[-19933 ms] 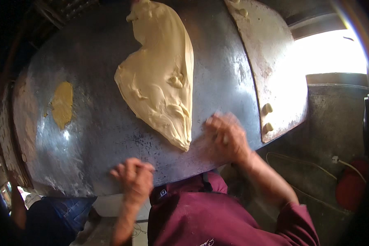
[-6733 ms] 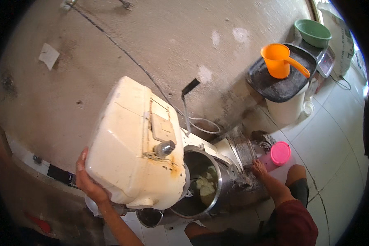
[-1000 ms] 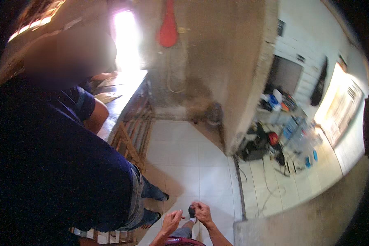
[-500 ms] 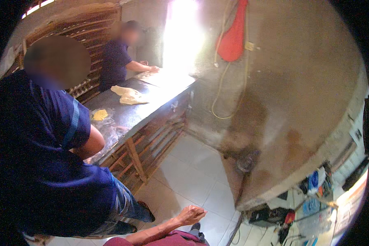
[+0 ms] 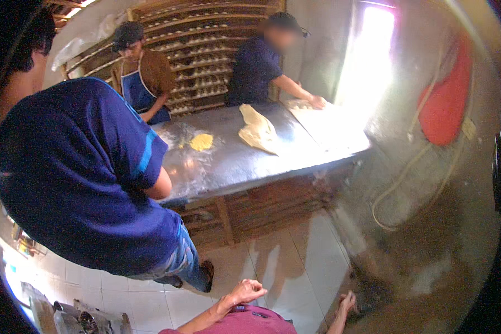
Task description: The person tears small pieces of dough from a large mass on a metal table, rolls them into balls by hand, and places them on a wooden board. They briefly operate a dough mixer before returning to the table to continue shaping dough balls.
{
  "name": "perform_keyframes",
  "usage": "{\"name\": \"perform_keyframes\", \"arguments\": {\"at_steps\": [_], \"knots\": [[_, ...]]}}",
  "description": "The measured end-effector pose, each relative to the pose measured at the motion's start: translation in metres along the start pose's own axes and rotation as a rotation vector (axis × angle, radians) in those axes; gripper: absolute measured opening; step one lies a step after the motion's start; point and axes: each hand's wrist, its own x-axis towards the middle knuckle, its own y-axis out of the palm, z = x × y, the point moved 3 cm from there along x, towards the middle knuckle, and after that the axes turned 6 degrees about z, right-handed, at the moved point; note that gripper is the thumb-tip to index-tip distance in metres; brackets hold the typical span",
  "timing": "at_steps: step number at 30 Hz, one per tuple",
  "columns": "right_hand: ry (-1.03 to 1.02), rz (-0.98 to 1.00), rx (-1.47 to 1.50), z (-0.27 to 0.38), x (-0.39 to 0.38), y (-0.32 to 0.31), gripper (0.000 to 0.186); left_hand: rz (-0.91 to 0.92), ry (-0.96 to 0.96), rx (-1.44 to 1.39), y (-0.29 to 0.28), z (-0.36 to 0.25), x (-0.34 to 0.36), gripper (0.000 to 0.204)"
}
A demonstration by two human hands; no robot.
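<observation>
My left hand [image 5: 249, 291] is in front of my body at the bottom middle, above the tiled floor, with its fingers curled in and nothing seen in them. My right hand [image 5: 348, 302] hangs lower right near the wall; its fingers are loosely bent and slightly apart, with no object visible. Neither touches the dark metal-topped table [image 5: 228, 181] ahead. On that table lie a pale sheet of dough [image 5: 259, 132] and a small yellow lump [image 5: 201, 142]. The tabletop is dusted with something white.
A person in a dark blue shirt [image 5: 89, 172] stands close at left, against the table. Two others work behind it, one in a blue apron [image 5: 136, 89]. Racks of small pale pieces [image 5: 200, 67] line the back. A red object [image 5: 442, 111] and hose hang on the right wall.
My view has swung left, bringing more of the table, the racks and the aproned person into sight. My right hand has come into view. My left hand stays curled before me.
</observation>
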Motion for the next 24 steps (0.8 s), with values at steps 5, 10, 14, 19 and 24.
{"name": "perform_keyframes", "arguments": {"at_steps": [5,10,14,19,24], "knots": [[-0.184,0.804,0.296,0.191,-0.057,0.273,0.023,-0.018,-0.075,0.003,-0.047,0.030,0.040,0.033],[-0.282,1.360,0.110,0.339,-0.194,0.454,0.038,-0.175,-0.374,-0.045,-0.080,0.067,0.074,0.038],[-0.581,1.592,-0.040,0.428,-0.235,0.570,0.043,-0.235,-0.341,-0.506,-0.066,0.075,0.085,0.055],[-1.227,1.629,-0.399,0.426,-0.302,0.756,0.058,-0.213,-0.755,-0.795,-0.035,0.053,0.086,0.057],[-1.790,1.253,-0.438,0.428,-0.321,0.842,0.075,-0.888,-0.677,-0.823,-0.096,-0.012,0.105,0.046]]}}
